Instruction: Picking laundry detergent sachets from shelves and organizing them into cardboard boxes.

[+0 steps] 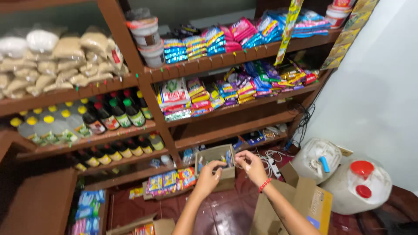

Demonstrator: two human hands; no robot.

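Both hands work at a small open cardboard box (216, 165) that stands on the red floor (226, 209) at the foot of the shelves (143, 78). The left hand (208, 177) rests on the box's near rim, fingers curled over it, pinning the box. The right hand (250, 165) hovers just beside the box's right edge, fingers pinched together — on what, if anything, is too small to tell; a red bracelet (264, 185) sits on that wrist.

The box looks light and thin-walled, likely to buckle if squeezed at the flaps; the firmer hold would be low on the side walls or under the base. The small packets (227, 157) showing inside look loose and slippery, best picked by an edge.

Around it the space is crowded. Sachet packs (170, 180) lie just left of the box. A larger open carton (296, 204) stands to the right, near the right forearm, and beyond it two white jugs (339, 174) — one with a red cap. White cables (267, 159) trail on the floor behind the right hand and could snag. Bottles (113, 115) fill the shelves above left.
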